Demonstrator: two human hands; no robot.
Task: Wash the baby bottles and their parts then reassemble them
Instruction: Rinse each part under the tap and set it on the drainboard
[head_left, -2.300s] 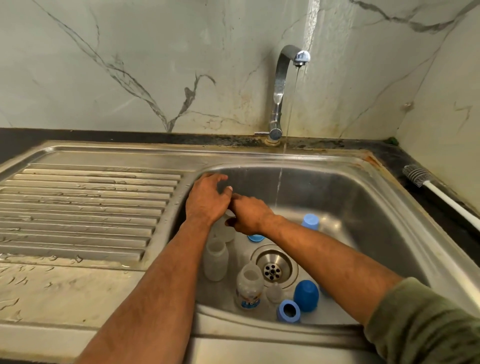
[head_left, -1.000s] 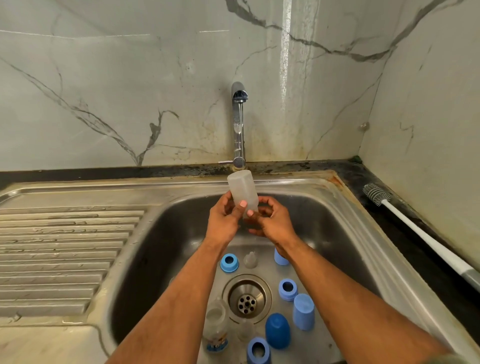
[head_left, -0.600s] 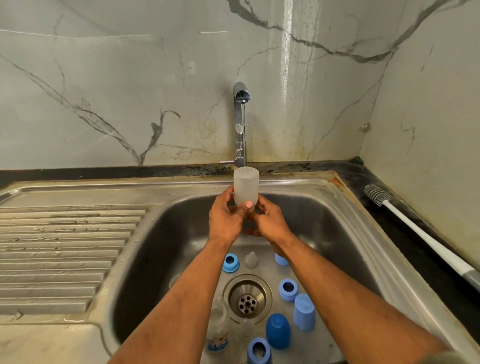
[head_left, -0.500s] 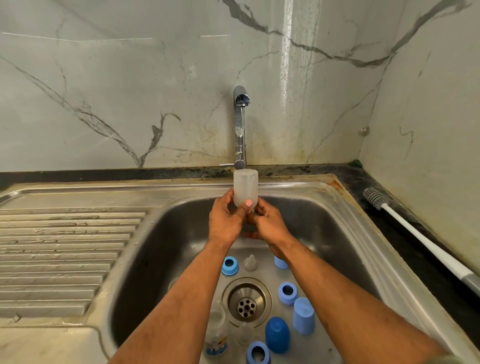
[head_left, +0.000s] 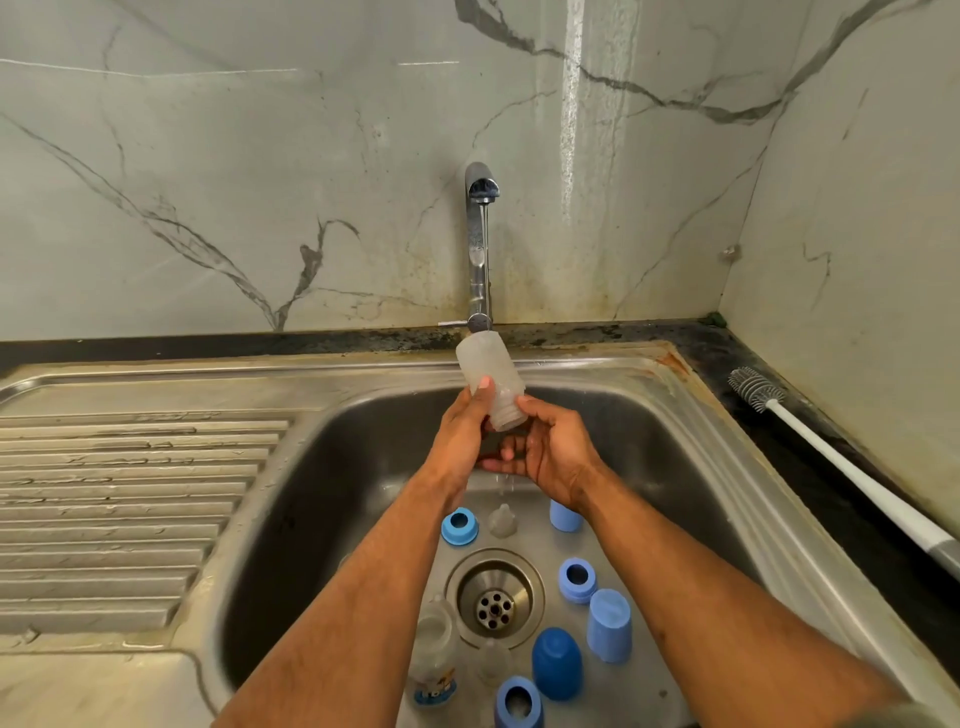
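Two hands work over the sink (head_left: 691, 415), with the drain (head_left: 494, 597) as reference. Left hand (head_left: 462, 434) — fingers and thumb curled round a clear baby bottle (head_left: 488, 376), held upside down and tilted, well behind the drain and above the basin, directly under the tap (head_left: 480, 244), whose thin stream of water meets the upturned base. Right hand (head_left: 550, 452) — cupped beneath the bottle's threaded neck, forefinger tip touching the threads, remaining fingers loosely bent and clasping nothing visible; water drips from it.

On the basin floor: blue collar ring (head_left: 459, 526) behind-left of the drain; clear teat (head_left: 502, 521) directly behind it; pale blue cap (head_left: 563, 515) behind-right, partly under the right wrist; second blue ring (head_left: 576, 579) just right; pale blue cap (head_left: 609, 625) and dark blue cap (head_left: 557, 662) in front-right; third ring (head_left: 518, 702) in front; second clear bottle (head_left: 435, 644) front-left, beside the left forearm.

Bottle brush (head_left: 841, 478) — on the dark counter, far right of the drain.
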